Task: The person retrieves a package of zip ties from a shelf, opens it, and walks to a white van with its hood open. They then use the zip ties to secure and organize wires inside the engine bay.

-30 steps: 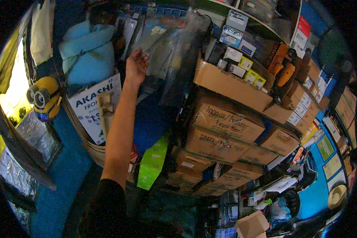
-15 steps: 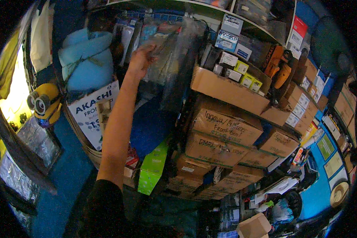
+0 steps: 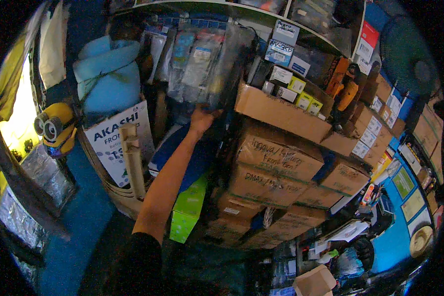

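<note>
My left hand (image 3: 203,119) reaches up from the lower edge, under the lower end of hanging clear plastic packs (image 3: 197,64); its fingers appear loosely spread at their edge, and I cannot see anything held. Behind the wrist is a dark blue item (image 3: 192,158). To the left stand a rolled, tied light blue foam sheet (image 3: 106,84), a printed white carton (image 3: 113,143) and a narrow tan cardboard piece (image 3: 132,158). My right hand is out of view.
Stacked cardboard boxes (image 3: 276,182) and an open carton of small boxes (image 3: 281,111) fill the right, below a shelf. A yellow toy figure (image 3: 59,130) hangs near the bright opening at left. A green box (image 3: 185,217) stands low; a cluttered blue desk (image 3: 389,241) is at lower right.
My left hand has moved down and right, from over the plastic packs to their lower end. The packs now show more fully, with their fronts exposed.
</note>
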{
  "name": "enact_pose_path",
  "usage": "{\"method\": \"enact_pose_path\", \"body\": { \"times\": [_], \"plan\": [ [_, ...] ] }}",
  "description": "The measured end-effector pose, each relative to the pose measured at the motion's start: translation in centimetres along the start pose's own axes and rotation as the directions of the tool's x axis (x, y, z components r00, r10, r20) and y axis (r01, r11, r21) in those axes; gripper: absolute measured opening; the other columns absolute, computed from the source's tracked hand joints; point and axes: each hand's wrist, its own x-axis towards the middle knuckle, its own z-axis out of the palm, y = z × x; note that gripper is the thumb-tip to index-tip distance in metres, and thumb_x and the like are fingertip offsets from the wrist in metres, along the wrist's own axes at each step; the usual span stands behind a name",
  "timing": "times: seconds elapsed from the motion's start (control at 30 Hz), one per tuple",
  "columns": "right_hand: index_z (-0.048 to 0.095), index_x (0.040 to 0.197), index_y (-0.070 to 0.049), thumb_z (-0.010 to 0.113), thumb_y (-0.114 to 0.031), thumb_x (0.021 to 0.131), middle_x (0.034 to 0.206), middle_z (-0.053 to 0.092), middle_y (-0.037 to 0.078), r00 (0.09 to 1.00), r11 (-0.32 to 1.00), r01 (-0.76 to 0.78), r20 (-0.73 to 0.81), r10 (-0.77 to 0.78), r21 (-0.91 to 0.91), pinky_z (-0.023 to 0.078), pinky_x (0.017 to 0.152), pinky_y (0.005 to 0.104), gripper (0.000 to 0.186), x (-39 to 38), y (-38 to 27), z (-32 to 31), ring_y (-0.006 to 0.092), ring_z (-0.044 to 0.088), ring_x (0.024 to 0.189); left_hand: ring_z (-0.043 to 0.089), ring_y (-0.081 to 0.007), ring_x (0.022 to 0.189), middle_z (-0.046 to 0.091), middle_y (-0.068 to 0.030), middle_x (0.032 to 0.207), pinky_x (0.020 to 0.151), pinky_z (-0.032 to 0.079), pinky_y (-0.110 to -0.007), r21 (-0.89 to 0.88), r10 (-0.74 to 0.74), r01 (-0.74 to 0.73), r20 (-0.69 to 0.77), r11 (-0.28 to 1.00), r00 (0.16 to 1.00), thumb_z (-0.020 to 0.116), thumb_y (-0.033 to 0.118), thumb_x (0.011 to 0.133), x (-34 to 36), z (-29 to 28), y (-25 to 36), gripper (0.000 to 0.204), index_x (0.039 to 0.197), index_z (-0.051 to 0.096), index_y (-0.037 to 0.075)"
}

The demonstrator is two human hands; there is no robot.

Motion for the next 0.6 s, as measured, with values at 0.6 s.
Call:
{"method": "enact_pose_path", "body": {
  "times": [0.6],
  "plan": [
    [0.06,0.118,-0.002,0.06,-0.032,0.097,0.102,0.068,0.016,1.0,1.0,0.003,-0.018,-0.003,-0.003,0.051,0.076,0.0484,0.037,-0.1,1.0,-0.2,0.0267,0.065,0.089,0.063,-0.0154,0.081,0.067,-0.0081,0.093,0.07,0.049,-0.032,0.026,0.471,-0.47,-0.053,0.882,0.881,0.067,0.011,0.09,2.5,-3.5,11.5,0.024,0.113,0.06,0.006]
  ]
}}
